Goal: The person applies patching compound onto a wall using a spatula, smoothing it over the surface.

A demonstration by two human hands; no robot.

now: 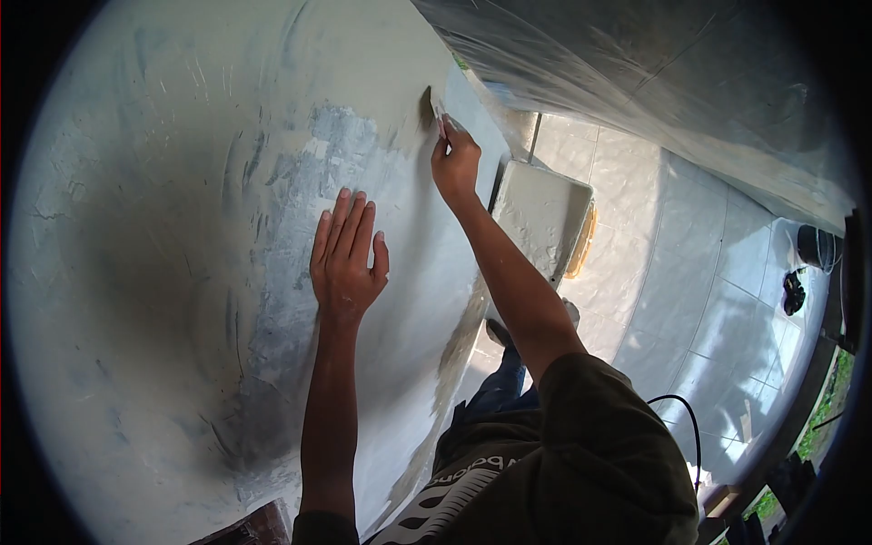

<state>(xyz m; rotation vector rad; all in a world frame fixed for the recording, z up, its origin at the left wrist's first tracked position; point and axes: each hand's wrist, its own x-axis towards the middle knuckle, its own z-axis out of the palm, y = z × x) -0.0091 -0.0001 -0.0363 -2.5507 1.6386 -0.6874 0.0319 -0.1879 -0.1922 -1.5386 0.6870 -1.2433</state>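
Note:
My left hand (347, 263) lies against the pale wall (400, 54), fingers stretched out and palm toward the surface, beside a patchy grey-blue area. Farther along, close to the wall's edge, my right hand (457, 162) is closed around the handle of what looks like a putty knife (434, 104). Its blade is at the wall and seen nearly edge-on, with a dark shadow beside it. Whitish smears cover much of the wall, and bits of white stuff stick to my left thumb. Below my right forearm sits a shallow tray (542, 213) coated with pale paste.
A yellowish object (582, 243) shows beside the tray on the tiled floor (627, 236). Plastic sheeting (636, 64) hangs along the far side. At the right are a dark bucket (817, 247) and a black crumpled item (794, 292). My feet are below the tray.

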